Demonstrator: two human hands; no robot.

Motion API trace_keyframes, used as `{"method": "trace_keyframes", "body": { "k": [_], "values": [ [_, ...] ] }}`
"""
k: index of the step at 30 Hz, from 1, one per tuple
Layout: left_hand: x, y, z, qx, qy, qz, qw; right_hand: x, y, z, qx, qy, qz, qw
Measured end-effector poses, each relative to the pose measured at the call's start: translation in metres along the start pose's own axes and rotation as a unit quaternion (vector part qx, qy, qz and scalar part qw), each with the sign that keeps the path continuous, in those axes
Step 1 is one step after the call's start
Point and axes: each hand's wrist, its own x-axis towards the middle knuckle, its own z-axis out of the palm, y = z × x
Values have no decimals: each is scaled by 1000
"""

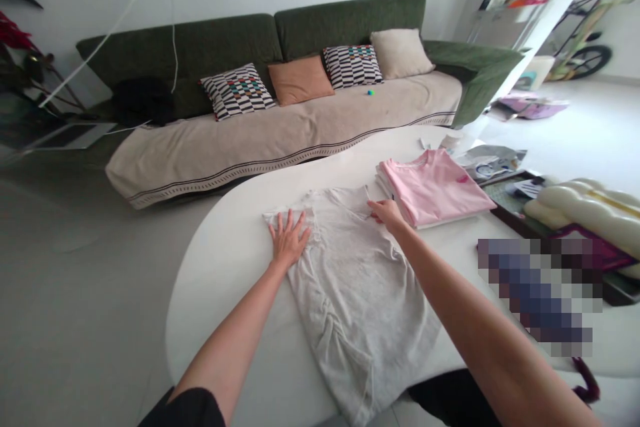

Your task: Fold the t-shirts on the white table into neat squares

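Note:
A light grey shirt [360, 287] lies spread on the white table [220, 267], its lower end reaching the near edge. Gathered wrinkles run down its left side. My left hand [290, 240] rests flat on the shirt's upper left part, fingers spread. At the upper right edge, my right hand [386, 212] pinches a bit of the grey fabric between closed fingers. Just beyond that hand sits a stack of folded clothes with a pink T-shirt [435, 183] on top.
A tray [520, 213] with a cream, cloud-shaped item [585, 207] stands at the table's right. Behind the stack lies a silvery packet [493, 159]. Past the table is a green sofa [350, 20] with several cushions and a beige cover [300, 133]. A blurred patch hides something at right.

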Motion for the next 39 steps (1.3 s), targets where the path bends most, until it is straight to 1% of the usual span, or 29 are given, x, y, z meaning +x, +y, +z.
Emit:
{"method": "trace_keyframes", "body": {
  "k": [4,8,10,15,18,21,24,26,29,32,33,34,35,37,38,39],
  "values": [
    [2,0,3,-1,-15,-8,1000,21,-5,19,19,-13,65,998],
    [3,-1,5,-8,-14,-15,1000,36,-9,25,41,-30,113,992],
    [3,-2,5,-10,-14,-14,1000,39,-11,26,61,-37,118,990],
    [2,-3,6,-9,-9,-8,1000,30,-17,31,124,-53,74,988],
    [2,-4,6,-11,-8,-10,1000,25,-17,33,137,-58,45,988],
    [2,-4,7,-15,-5,-15,1000,27,-17,35,127,-32,23,991],
    [1,-3,6,-22,-4,-14,1000,32,-17,37,95,18,1,995],
    [1,-4,5,-27,-5,-14,1000,34,-17,38,65,46,-25,997],
    [0,-4,4,-30,-7,-12,999,31,-19,39,9,69,-84,994],
    [0,-4,4,-31,-9,-7,999,15,-24,45,-42,77,-139,986],
    [-1,-4,3,-31,-10,-6,999,7,-26,49,-69,73,-170,980],
    [-1,-4,3,-29,-11,-6,999,-2,-28,54,-104,65,-211,970],
    [-1,-3,3,-27,-12,-8,1000,-13,-30,62,-146,52,-260,953],
    [-1,-2,2,-23,-14,-13,1000,-36,-32,79,-238,15,-358,903],
    [-1,-2,2,-21,-14,-15,1000,-47,-33,88,-277,-7,-392,878],
    [-1,-2,2,-19,-14,-15,1000,-57,-32,98,-306,-29,-409,859]
  ]
}}
